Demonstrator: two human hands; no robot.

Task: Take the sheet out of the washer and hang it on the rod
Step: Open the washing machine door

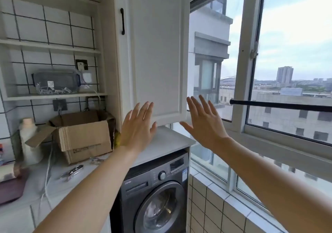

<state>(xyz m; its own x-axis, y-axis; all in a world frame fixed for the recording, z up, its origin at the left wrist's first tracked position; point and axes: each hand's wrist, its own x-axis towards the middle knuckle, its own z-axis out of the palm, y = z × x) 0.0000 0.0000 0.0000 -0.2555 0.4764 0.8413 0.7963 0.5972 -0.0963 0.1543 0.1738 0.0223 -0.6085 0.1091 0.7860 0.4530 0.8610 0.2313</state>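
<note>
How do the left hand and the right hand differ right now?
The left hand is held up in front of the white cabinet door; the right hand is up before the window, nearer the black rod. The left hand's fingers lie closer together; the right hand's spread wider. Both are open, backs to the camera, holding nothing, above the washer.

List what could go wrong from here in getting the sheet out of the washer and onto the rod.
1. The rod seems only braced against the window frame; a wet sheet's weight might pull it down.
2. The washer sits low under the counter, so a long sheet may drag on its way up.
3. The metal tool lying on the counter could snag it.
</note>
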